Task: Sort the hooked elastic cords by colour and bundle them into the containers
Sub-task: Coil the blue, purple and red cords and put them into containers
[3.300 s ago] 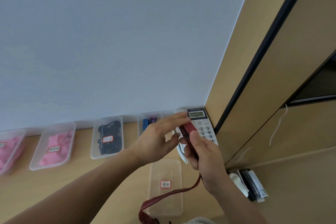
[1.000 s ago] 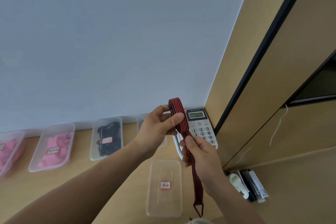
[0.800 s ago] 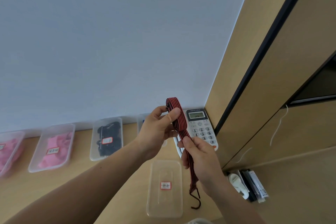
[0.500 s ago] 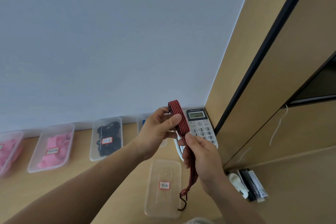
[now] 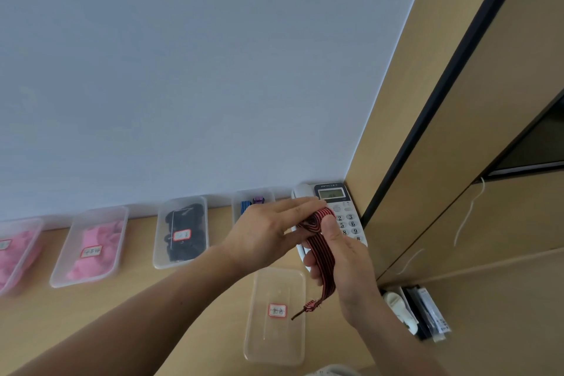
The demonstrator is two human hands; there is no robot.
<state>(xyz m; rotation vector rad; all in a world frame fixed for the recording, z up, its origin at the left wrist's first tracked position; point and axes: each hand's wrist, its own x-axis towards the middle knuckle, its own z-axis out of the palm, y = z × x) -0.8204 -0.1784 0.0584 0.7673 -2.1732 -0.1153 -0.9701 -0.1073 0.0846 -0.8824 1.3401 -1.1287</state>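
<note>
A red and black striped elastic cord (image 5: pixel 321 256) is folded into a short bundle between both hands above the desk. My right hand (image 5: pixel 345 265) pinches the folded top with its thumb, the cord running down across its palm. My left hand (image 5: pixel 268 230) has straight fingers laid over the top of the fold. The cord's free end with a dark hook (image 5: pixel 302 311) dangles over an empty clear container (image 5: pixel 276 345) with a red-edged label.
Along the wall stand clear containers: two with pink cords (image 5: pixel 91 246), one with black cords (image 5: pixel 183 230), one with blue and purple cords (image 5: pixel 251 201). A white desk phone (image 5: pixel 338 207) sits in the corner. A wooden cabinet rises at right.
The cord has been folded shorter: the hanging tail and hook rose from below the container's near end to its middle. My left hand went from pinching the loop to straight fingers over it.
</note>
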